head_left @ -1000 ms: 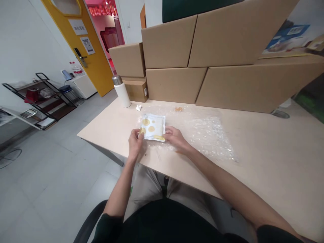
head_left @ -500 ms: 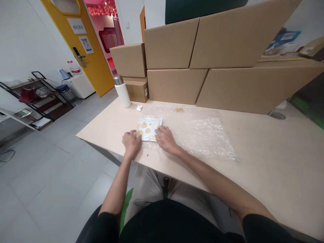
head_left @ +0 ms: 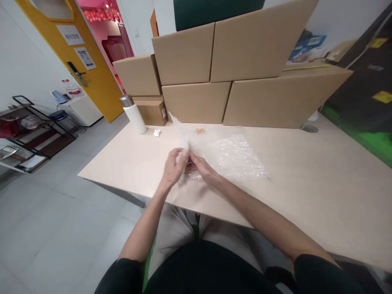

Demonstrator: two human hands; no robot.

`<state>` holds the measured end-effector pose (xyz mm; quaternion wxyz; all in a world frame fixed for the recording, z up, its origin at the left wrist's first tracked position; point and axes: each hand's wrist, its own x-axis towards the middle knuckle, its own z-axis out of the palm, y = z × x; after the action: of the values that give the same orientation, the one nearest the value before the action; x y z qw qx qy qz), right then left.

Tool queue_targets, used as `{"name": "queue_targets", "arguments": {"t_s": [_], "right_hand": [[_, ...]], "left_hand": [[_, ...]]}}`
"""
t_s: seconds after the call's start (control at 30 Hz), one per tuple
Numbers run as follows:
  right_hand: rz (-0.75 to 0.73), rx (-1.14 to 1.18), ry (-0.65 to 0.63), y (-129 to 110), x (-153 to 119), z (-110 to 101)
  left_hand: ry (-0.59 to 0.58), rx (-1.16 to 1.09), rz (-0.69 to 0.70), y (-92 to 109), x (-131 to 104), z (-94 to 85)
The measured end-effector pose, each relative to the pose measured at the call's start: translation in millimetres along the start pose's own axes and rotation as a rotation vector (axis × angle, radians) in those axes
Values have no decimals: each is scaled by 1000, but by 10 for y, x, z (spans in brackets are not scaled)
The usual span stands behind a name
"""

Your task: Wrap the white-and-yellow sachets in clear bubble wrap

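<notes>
While close tog., hands (head_left: 174, 168) w/ wrap (head_left: 239, 157)

2 forearms reach forward, left hand (head_left: 174, 166) and right hand (head_left: 202, 166) nearly meeting.

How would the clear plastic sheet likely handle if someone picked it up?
The clear plastic sheet is probably floppy: its left end bends upward at the left hand while the rest lies on the table. It looks thin and see-through, so likely light for its size. Its glossy, wrinkled surface may feel slightly slippery.
</notes>
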<state>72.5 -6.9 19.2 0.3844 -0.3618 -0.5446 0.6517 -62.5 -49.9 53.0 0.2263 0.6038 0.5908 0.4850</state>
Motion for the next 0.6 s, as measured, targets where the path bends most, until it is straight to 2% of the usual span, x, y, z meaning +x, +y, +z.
{"name": "queue_targets", "arguments": {"t_s": [0.1, 0.17, 0.23, 0.33, 0.4, 0.47, 0.53, 0.6], "right_hand": [[136, 195, 98, 33, -86, -250], [143, 143, 185, 56, -162, -452], [36, -56, 314, 68, -231, -639], [-310, -476, 482, 73, -260, -787], [-474, -698, 435, 80, -214, -771], [-471, -846, 274, 89, -139, -694], [-377, -937, 142, 91, -73, -605], [-314, -972, 92, 74, -44, -539]], "left_hand": [[-213, 198, 73, 121, -64, 288], [-296, 385, 54, 120, -109, 440], [-343, 553, 55, 93, -144, 553], [-357, 721, 109, 61, -170, 649], [-383, 754, 126, 50, -169, 654], [-395, 733, 96, 22, -152, 607], [-282, 662, 12, -44, -118, 515], [-119, 474, -143, -138, -69, 405]]}}
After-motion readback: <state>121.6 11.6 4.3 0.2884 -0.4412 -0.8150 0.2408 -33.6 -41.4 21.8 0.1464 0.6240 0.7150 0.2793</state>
